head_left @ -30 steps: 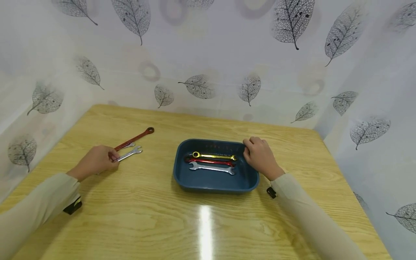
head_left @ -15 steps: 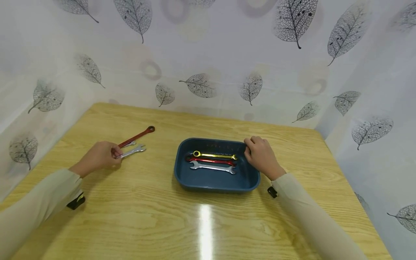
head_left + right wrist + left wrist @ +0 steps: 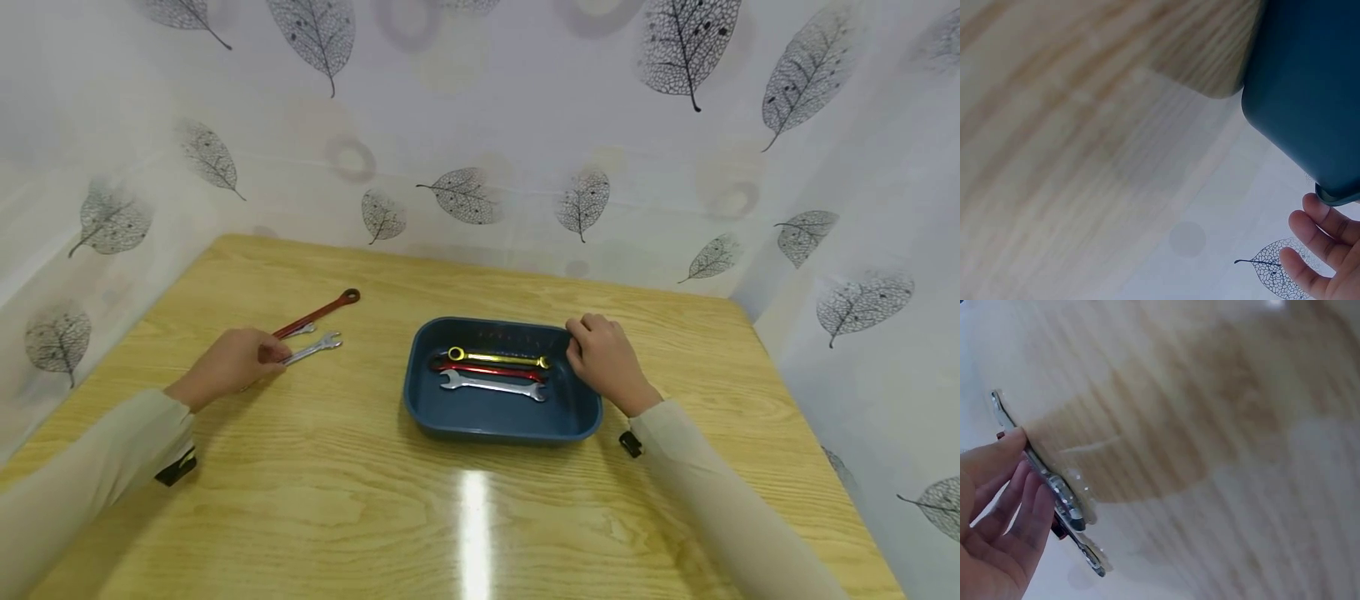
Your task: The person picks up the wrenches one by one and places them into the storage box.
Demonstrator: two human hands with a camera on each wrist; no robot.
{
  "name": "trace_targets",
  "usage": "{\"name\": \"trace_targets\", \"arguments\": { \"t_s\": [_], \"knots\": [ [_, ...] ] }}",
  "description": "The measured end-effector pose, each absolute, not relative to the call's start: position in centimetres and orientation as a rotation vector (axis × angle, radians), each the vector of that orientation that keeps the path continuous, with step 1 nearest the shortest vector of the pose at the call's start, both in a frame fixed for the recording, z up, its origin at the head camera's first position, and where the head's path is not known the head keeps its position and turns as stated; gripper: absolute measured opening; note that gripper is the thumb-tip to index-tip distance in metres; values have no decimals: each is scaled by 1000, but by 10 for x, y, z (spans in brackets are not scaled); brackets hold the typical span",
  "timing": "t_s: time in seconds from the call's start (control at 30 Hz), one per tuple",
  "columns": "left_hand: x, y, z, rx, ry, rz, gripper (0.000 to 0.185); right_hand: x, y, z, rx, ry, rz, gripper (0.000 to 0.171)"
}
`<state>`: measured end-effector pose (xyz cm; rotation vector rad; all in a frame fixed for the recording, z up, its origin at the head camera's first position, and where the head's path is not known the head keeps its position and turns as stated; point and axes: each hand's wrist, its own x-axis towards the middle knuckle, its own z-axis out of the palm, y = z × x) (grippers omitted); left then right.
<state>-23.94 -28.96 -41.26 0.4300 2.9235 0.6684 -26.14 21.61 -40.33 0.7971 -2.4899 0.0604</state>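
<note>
My left hand (image 3: pixel 232 367) pinches a silver open-end wrench (image 3: pixel 313 348) at the table's left side; the left wrist view has the thumb on one side of this wrench (image 3: pixel 1041 469) and fingers on the other. Just behind it lie a red wrench (image 3: pixel 318 313) and a second silver wrench (image 3: pixel 305 329), partly hidden by the hand. My right hand (image 3: pixel 607 358) grips the far right corner of a dark blue bin (image 3: pixel 498 435). Inside lie a yellow wrench (image 3: pixel 498 359), a red wrench (image 3: pixel 491 369) and a silver open-end wrench (image 3: pixel 491 384), roughly parallel.
The wood-grain table (image 3: pixel 337 500) ends at the back against a pale sheet (image 3: pixel 300 192) printed with dark leaves. More of this sheet rises along the left and right sides.
The pinched silver wrench has shifted slightly right and away from me, with my left hand following. The right hand keeps its hold on the bin corner.
</note>
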Motion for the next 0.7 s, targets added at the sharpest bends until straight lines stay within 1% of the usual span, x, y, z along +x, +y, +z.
{"name": "trace_targets", "arguments": {
  "t_s": [0.13,0.2,0.4,0.7],
  "knots": [
    [-238,-289,-413,413,2939,634,24,-262,217,-404,797,-2494,59,6],
    [-237,-288,-413,423,2957,605,24,-261,218,-404,794,-2493,55,4],
    [-236,-285,-414,489,3019,529,21,-262,217,-405,794,-2496,52,4],
    [-237,-284,-414,479,3020,562,17,-262,217,-404,798,-2500,52,3]
  ]
}}
